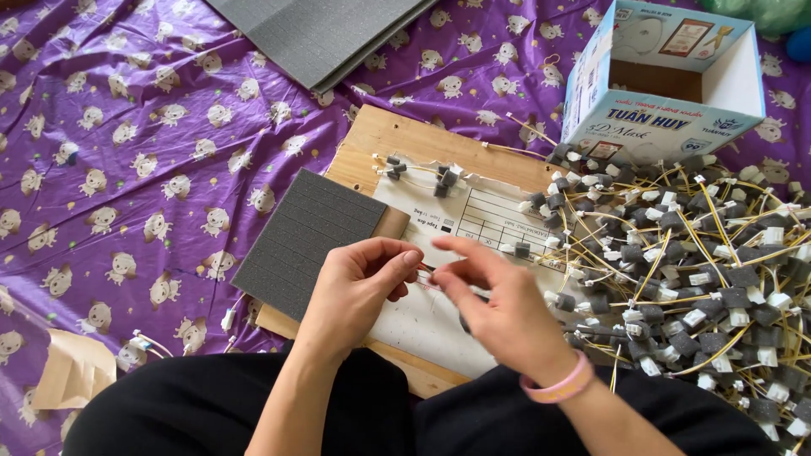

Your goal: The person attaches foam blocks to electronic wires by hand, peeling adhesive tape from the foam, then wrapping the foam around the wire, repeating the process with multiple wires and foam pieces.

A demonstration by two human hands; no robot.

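Purple cloth (127, 127) — both hands (359, 283) (498, 308) pinch thin wire (429, 272), seemingly.

Open cardboard box (667, 118) on purple patterned sheet (127, 135).

Two bare forearms enter from the six o'clock edge of the view, with no sleeves covering them. The left hand (359, 283) wears no ring, watch or glove. The right hand (498, 308) is likewise ungloved and ringless, with short, unpainted fingernails. Around the right wrist, toward five o'clock, sits a soft pink band bracelet with a paler stripe (559, 385). Black fabric trousers (211, 409) cover the lap along the six o'clock edge, plain and unpatterned.
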